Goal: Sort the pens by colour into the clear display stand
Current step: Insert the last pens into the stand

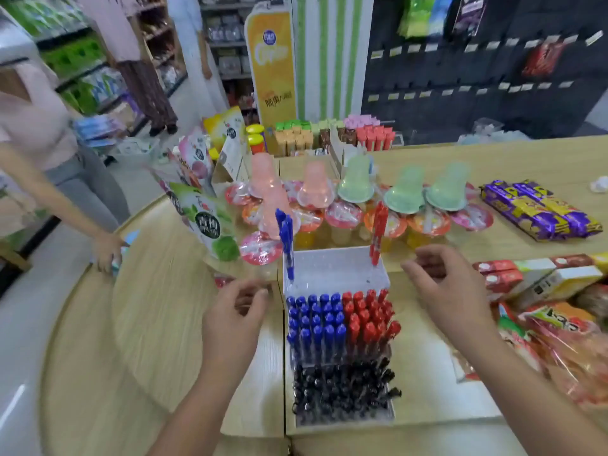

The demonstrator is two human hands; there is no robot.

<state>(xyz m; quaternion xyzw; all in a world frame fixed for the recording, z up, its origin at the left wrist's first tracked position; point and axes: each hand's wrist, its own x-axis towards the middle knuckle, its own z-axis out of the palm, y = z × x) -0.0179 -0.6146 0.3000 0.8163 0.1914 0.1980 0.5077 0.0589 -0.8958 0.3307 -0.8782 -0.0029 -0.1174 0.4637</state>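
Wood counter. Clear display stand at near edge, centre. Left hand just left of stand, right hand just right; both sets of fingers loosely curled, holding nothing. Black pens front tier, blue pens middle left, red pens middle right. Back tier: two blue uprights left corner, one red upright right corner.
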